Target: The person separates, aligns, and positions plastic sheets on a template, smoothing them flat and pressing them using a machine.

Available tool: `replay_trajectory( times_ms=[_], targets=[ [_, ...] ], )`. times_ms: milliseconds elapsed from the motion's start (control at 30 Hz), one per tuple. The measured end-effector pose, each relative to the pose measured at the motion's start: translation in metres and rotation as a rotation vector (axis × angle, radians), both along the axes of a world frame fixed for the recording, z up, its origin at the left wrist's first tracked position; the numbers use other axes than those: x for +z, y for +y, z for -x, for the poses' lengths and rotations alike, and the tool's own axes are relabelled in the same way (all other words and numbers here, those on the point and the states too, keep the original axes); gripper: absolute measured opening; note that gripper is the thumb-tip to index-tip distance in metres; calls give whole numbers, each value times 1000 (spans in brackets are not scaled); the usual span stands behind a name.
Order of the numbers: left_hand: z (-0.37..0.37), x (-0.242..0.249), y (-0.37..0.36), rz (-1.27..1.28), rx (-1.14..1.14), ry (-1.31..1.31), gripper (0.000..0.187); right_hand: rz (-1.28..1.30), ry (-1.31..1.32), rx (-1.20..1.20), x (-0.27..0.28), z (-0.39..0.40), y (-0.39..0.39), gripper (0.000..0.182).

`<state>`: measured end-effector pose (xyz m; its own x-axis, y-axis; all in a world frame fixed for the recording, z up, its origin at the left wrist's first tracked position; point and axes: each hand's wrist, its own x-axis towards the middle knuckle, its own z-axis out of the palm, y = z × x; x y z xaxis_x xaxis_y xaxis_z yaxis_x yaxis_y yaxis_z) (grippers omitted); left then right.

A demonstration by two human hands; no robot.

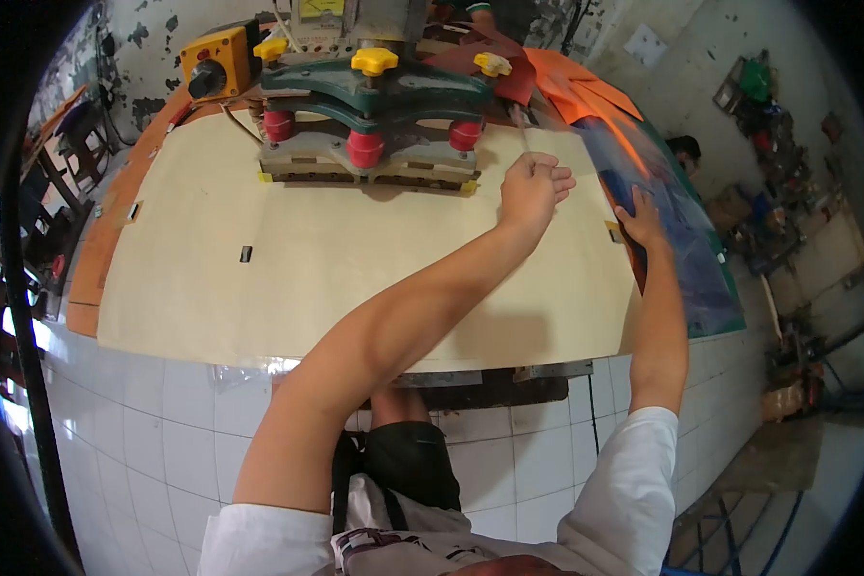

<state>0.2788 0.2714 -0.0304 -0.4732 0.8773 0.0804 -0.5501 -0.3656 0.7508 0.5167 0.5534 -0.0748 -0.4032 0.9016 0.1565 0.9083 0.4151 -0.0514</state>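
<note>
My left hand [536, 197] is above the right part of the cream board [355, 278], just right of the press head. Its fingers are curled, and a thin pale rod [521, 132] sticks up from it toward the back; the hand hides the rod's lower end. My right hand [645, 223] lies with fingers stretched on the near-left edge of a stack of clear and blue plastic sheets [696, 274]. The press head [374, 96], green and grey with yellow knobs and red cushions, sits over the back of the board.
A yellow control box [219, 63] stands at the back left. Orange sheets [581, 86] lie at the back right. Small dark pieces [247, 253] are on the board. Another person [686, 152] is partly visible beyond the right side, beside a cluttered wall.
</note>
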Motion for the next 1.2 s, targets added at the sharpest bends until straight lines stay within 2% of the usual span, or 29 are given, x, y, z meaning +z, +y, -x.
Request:
replay_trajectory(
  times_ms=[67, 133, 333, 567, 667, 700, 767, 800, 867, 933, 967, 1033, 1067, 1133, 1167, 1200],
  targets=[
    [6, 7, -13, -26, 15, 10, 25, 54, -30, -139, -2, 8, -12, 80],
    [11, 16, -29, -154, 31, 102, 26, 77, -31, -160, 6, 12, -21, 79],
    [19, 28, -99, -175, -20, 350, 27, 80, -48, -206, 6, 16, -27, 78],
    [59, 38, -205, -160, -72, 387, 26, 49, -73, -165, 5, 13, -22, 81],
    [82, 37, -258, -76, -93, 347, 27, 115, -116, -268, 41, 35, -71, 79],
    [90, 34, -274, -53, -72, 336, 28, 118, -113, -263, 37, 33, -66, 79],
    [105, 26, -304, -20, -46, 324, 28, -359, 47, -68, 21, 24, -47, 63],
    [110, 21, -319, -18, -6, 308, 29, -352, 47, -61, 20, 30, -58, 63],
    [113, 11, -340, -12, 42, 287, 29, -128, 697, 50, 34, 47, -115, 43],
    [109, -3, -352, 18, 20, 179, 30, 759, 1127, 441, 46, 69, -215, 41],
    [102, -10, -355, 17, 9, 126, 32, 1154, 1176, 512, 47, 86, -272, 50],
    [89, -24, -361, -3, -59, 49, 32, 1581, 784, 588, 37, 102, -342, 78],
    [80, -31, -362, -42, -93, 0, 31, 1908, 820, 525, 31, 113, -376, 75],
    [64, -41, -366, -74, -148, -42, 31, 2073, 802, 540, 11, 128, -422, 79],
    [60, -46, -369, -113, -196, -82, 31, 2075, 809, 537, 8, 138, -437, 79],
    [58, -50, -374, -109, -199, -82, 31, 2124, 1050, 478, 7, 147, -451, 75]
  ],
)
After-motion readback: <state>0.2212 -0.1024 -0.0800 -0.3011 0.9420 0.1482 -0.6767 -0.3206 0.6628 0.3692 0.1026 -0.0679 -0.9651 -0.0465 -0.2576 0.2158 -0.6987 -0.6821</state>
